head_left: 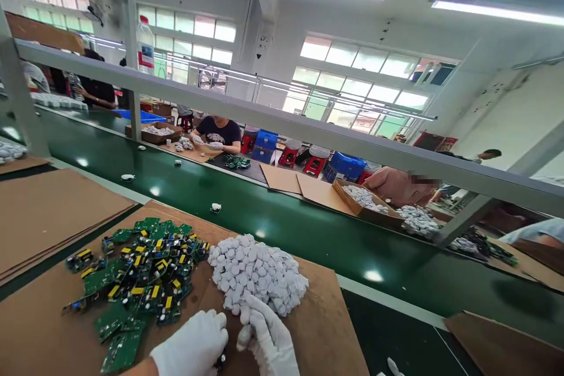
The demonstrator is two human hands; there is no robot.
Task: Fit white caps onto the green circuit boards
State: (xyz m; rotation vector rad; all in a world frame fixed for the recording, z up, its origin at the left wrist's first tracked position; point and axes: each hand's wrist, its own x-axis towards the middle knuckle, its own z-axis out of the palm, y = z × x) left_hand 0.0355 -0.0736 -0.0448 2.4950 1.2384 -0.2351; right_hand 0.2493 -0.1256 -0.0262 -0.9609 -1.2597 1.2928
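Observation:
My left hand (194,343), in a white glove, is closed low over the cardboard, with a small dark part (221,358) showing under its fingers. What it grips is mostly hidden. My right hand (271,338), also gloved, reaches to the near edge of a heap of small white round pieces (259,273). Its thumb and fingers are curled together; white glove against white pieces hides what is between them. Left of the heap lies a pile of green circuit boards (150,270) with yellow and black components. Both piles rest on a brown cardboard sheet (326,329).
Beyond the cardboard runs a green conveyor belt (282,217) carrying a few white pieces (215,207). A grey metal rail (282,120) crosses above it. Across the belt a gloved person (219,134) sits at work. Cardboard sheets (57,205) lie left; a cardboard piece (506,341) lies right.

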